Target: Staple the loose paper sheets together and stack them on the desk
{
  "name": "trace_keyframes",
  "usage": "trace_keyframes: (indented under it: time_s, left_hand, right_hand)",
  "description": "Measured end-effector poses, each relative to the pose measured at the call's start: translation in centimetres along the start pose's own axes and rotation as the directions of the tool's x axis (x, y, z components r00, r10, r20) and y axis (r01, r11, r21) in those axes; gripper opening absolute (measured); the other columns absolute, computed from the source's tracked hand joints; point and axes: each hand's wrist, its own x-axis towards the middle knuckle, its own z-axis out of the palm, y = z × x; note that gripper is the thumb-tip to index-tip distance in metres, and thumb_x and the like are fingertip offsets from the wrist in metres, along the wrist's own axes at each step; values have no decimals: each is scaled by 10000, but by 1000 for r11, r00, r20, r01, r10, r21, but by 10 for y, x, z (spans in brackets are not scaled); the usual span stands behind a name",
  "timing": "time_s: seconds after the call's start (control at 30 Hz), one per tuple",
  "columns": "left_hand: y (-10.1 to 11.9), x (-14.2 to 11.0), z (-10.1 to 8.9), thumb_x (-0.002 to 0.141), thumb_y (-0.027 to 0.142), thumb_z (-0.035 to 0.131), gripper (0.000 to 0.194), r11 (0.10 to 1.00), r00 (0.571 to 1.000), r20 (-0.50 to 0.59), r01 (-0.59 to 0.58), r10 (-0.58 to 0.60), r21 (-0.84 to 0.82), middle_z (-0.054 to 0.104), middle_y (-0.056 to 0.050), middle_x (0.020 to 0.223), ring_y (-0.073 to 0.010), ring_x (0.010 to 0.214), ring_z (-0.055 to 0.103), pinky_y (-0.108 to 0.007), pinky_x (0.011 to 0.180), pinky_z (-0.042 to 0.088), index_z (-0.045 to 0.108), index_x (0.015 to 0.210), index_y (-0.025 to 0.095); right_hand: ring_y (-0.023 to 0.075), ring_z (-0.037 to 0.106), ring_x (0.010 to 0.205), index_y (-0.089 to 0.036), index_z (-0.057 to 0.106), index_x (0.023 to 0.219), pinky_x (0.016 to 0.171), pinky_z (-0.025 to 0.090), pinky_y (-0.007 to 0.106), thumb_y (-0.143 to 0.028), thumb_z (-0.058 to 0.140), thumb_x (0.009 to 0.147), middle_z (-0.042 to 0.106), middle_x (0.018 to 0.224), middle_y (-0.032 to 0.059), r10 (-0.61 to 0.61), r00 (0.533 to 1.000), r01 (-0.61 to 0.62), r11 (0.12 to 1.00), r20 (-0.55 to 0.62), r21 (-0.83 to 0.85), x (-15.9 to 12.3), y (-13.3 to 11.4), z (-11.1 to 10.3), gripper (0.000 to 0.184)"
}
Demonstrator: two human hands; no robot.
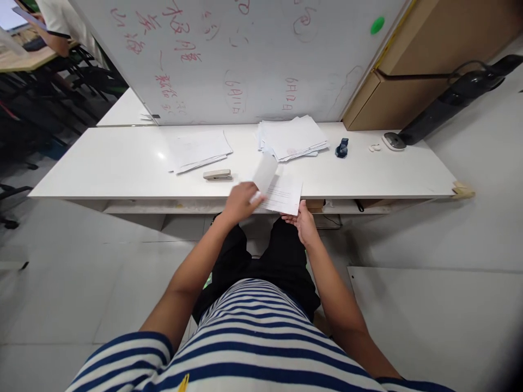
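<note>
Printed paper sheets [286, 195] are between my two hands at the front edge of the white table. My right hand [303, 222] grips their lower right corner, thumb on top and fingers underneath. At their left side, my left hand [242, 202] is closed on the edge of a sheet that curls up and over to the left. Just left of the papers lies a beige stapler [218, 175]. Behind them rests an uneven stack of papers [292, 136], and a smaller stack of papers [202, 149] is farther left.
A whiteboard [253, 65] with red writing stands along the table's back edge. Toward the right are a dark blue object [342, 147], a small white piece [374, 147] and a black cylindrical device [457, 98]. Cardboard boxes [402, 100] fill the back right. A person [69, 27] sits far left.
</note>
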Motion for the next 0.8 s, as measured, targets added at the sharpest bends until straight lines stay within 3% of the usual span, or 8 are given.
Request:
trace_keyframes:
  time_s: [0.07, 0.13, 0.3, 0.37, 0.47, 0.6, 0.7, 0.8]
  left_hand:
    - [15, -9, 10, 904, 553, 574, 380, 983, 968, 205, -165, 146, 76, 659, -86, 1271, -316, 1309, 498, -479, 1085, 374, 680, 1093, 241]
    - [25, -15, 16, 912, 556, 569, 390, 978, 958, 243, -181, 151, 106, 617, -59, 1358, -307, 1403, 405, -495, 1151, 304, 669, 1148, 261]
    - [8, -17, 6, 983, 435, 488, 313, 992, 999, 35, -18, 14, 121, 627, -40, 1351, -264, 1413, 402, -443, 1160, 324, 669, 1157, 248]
    - [-7, -19, 0, 982, 400, 491, 290, 992, 999, -31, 36, -33, 121, 651, -46, 1310, -260, 1384, 438, -438, 1151, 342, 672, 1137, 233]
    - [-25, -26, -2, 976, 380, 494, 267, 988, 990, -103, 109, -98, 106, 670, -51, 1265, -252, 1329, 496, -431, 1123, 380, 671, 1110, 232]
    - [-43, -28, -3, 973, 372, 480, 254, 978, 952, -245, 202, -183, 53, 672, -59, 1246, -239, 1283, 529, -419, 1116, 392, 661, 1091, 238]
    - [-59, -12, -14, 989, 378, 419, 305, 946, 879, -369, 325, -300, 4, 652, -68, 1279, -248, 1303, 505, -431, 1135, 370, 634, 1150, 234]
    - [-78, 11, -26, 1012, 391, 324, 422, 903, 848, -359, 429, -391, 29, 542, -70, 1442, -291, 1442, 342, -483, 1159, 318, 555, 1323, 223]
  right_hand:
    - [168, 703, 696, -183, 661, 1002, 611, 549, 266, -792, 424, 829, 758, 898, 85, 20, 1000, -20, 1000, -12, 22, 5, -5, 1, 676]
    - [169, 702, 712, -187, 643, 1018, 609, 568, 284, -770, 442, 836, 750, 940, 81, 35, 999, -35, 999, 1, 25, 12, -13, 2, 643]
    - [117, 617, 505, -199, 545, 966, 444, 513, 220, -447, 731, 758, 679, 722, -9, -48, 996, 36, 987, -77, -155, 23, -28, 0, 372]
    - [113, 600, 469, -206, 509, 975, 399, 488, 209, -334, 716, 752, 665, 703, -24, -72, 991, 48, 978, -112, -205, 20, -28, -2, 330]
    - [134, 630, 498, -208, 501, 967, 418, 537, 244, -243, 661, 742, 686, 755, -3, 4, 994, -27, 979, -110, -203, 9, -27, -7, 279]
    - [165, 674, 612, -213, 522, 974, 475, 595, 299, -201, 649, 692, 719, 922, 36, 57, 995, -70, 982, -80, -175, -2, -28, -9, 310]
    - [168, 679, 648, -215, 550, 1027, 499, 597, 301, -206, 652, 671, 718, 982, 35, 4, 1000, -9, 984, -29, -179, -3, -33, -2, 371]
    - [161, 661, 607, -211, 569, 1051, 502, 577, 297, -246, 650, 675, 723, 930, 25, -30, 999, 35, 986, 30, -162, -1, -37, 10, 386]
